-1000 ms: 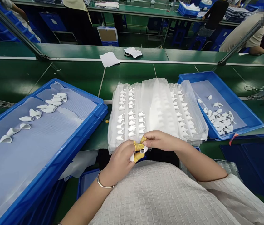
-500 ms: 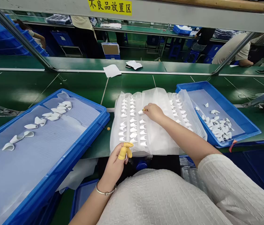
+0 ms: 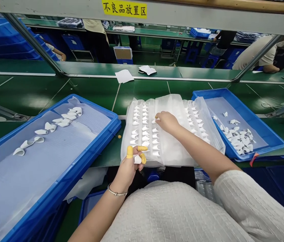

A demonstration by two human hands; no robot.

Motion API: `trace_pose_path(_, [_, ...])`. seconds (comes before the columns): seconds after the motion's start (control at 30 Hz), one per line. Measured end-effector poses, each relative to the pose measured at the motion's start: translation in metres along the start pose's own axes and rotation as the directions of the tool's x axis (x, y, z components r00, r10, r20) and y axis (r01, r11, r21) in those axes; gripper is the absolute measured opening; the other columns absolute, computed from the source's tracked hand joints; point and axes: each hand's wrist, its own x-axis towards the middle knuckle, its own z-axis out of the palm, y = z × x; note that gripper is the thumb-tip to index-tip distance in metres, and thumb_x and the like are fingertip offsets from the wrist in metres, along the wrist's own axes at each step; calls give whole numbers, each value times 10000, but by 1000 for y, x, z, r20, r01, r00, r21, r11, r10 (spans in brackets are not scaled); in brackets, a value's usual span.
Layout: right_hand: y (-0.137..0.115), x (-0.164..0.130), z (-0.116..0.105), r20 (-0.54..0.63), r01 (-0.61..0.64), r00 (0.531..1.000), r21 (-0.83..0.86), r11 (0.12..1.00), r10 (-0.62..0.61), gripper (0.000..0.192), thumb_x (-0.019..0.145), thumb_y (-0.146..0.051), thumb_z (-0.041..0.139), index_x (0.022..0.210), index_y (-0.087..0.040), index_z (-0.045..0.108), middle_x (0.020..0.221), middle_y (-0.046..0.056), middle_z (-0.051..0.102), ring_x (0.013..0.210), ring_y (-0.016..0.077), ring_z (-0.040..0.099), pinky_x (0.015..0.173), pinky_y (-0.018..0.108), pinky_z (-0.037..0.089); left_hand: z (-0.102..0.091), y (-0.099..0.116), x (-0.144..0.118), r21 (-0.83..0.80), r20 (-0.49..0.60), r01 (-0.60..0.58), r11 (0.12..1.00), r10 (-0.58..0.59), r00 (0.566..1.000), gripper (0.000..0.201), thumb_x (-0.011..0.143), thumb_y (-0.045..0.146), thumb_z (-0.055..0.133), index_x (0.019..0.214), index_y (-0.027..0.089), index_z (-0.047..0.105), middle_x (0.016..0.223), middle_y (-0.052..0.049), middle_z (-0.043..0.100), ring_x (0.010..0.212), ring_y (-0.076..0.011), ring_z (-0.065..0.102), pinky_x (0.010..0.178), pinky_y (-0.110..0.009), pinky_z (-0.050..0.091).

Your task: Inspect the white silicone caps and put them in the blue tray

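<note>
My left hand, with yellow finger cots, is near the front edge of a tray lined with thin white sheet. Its curled lower fingers hold a small white curved piece; thumb and forefinger are apart. My right hand reaches over the tray's middle, fingertips pinched on another white piece at the third row. Rows of similar white pieces stand in the tray on the left, and more rows on the right. The sheet covers the strip between them.
At left, a blue bin holds several larger white curved pieces. A blue bin at right holds a pile of small white pieces. White paper lies behind. A shelf beam crosses above; people work beyond.
The white piece at my right fingertips now sits at the row. My left hand has turned and opened its thumb and forefinger, showing a white piece in it. The view has shifted slightly.
</note>
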Motion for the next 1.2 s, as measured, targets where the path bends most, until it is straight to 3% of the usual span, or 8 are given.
trace_pose_path(0.1, [-22,-48,-6,-45,247,969,234,940,-244,190,1000,-298,518,1028,-177,662,907,56,608,846,174,577,724,269,442,1,1,0,21,-16,-3,1000,3,1000,711,831,808,390,1007,158,620,608,28,536,448,-76,377,453,-211,323])
trace_pose_path(0.27, [-50,-105,2,-61,565,763,545,619,-643,182,964,-246,569,804,-177,620,824,33,594,817,182,555,775,307,436,4,-4,2,146,1,30,989,-30,1000,762,821,840,321,1016,167,621,546,43,487,444,-90,397,451,-213,335])
trace_pose_path(0.37, [-47,-109,12,-40,388,838,745,543,-544,249,984,-250,515,765,-181,611,782,22,613,821,179,571,798,312,432,5,-6,1,201,58,-20,979,8,998,808,824,840,295,1198,173,556,619,29,538,487,-105,438,486,-233,377])
trace_pose_path(0.47, [-37,-107,20,49,97,949,894,437,-311,298,981,-347,497,745,-182,576,731,1,583,734,158,546,720,287,424,5,-5,-3,314,91,-198,928,178,980,733,785,727,590,1282,200,478,769,18,564,593,-118,503,584,-262,456])
trace_pose_path(0.63, [-33,-111,28,132,-57,974,931,361,-186,325,917,-440,559,721,-186,508,691,-24,488,665,133,466,638,267,387,8,1,-10,706,59,-223,672,259,964,351,819,382,709,1096,213,574,763,25,570,685,-142,561,665,-287,475])
trace_pose_path(0.83, [-44,-119,25,106,-31,990,804,594,-91,431,770,-469,750,693,-203,420,643,-64,411,590,107,384,523,239,277,13,3,-11,839,120,-266,474,316,941,163,817,312,661,859,192,559,728,8,583,652,-158,563,601,-298,456])
trace_pose_path(1.0, [-37,-113,27,121,-69,988,899,432,-95,449,953,-517,473,638,-200,421,557,-50,439,556,113,429,571,258,342,12,1,-14,742,190,-345,575,313,930,156,812,275,664,920,193,586,734,20,578,636,-133,562,605,-276,482])
trace_pose_path(1.2, [-23,-107,35,149,-132,988,947,291,-36,451,907,-599,513,703,-197,500,592,-32,510,561,121,463,590,270,388,8,-1,-15,671,145,-291,682,265,953,258,827,323,694,1045,210,614,780,12,587,662,-129,570,617,-264,490])
